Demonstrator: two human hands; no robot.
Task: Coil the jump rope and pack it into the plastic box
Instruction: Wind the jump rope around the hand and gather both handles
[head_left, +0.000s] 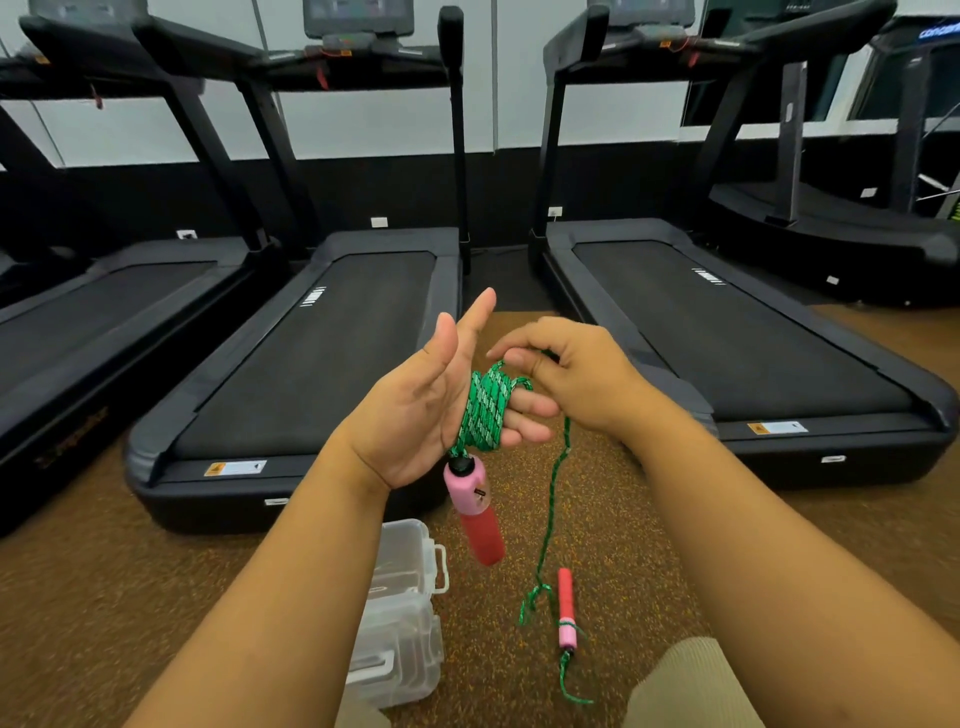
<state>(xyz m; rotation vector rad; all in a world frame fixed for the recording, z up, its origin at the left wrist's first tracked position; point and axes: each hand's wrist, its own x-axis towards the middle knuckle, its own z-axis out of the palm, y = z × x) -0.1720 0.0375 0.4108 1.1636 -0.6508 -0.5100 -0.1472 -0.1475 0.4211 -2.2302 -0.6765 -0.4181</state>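
A green jump rope (485, 410) is wound in several turns around the lower fingers of my left hand (415, 410), whose palm faces up with thumb and forefinger straight. One pink and red handle (475, 506) hangs below that hand. My right hand (576, 379) pinches the rope just right of the coil. From there the free strand (553, 499) drops to the floor, where the second handle (566, 608) lies. A clear plastic box (400, 618) stands open on the floor below my left forearm.
I sit on a speckled brown rubber floor (623, 545). Black treadmills stand in a row ahead, the nearest two (322, 332) (727, 332) flanking a strip of floor. My knee in beige fabric (685, 680) shows at the lower right.
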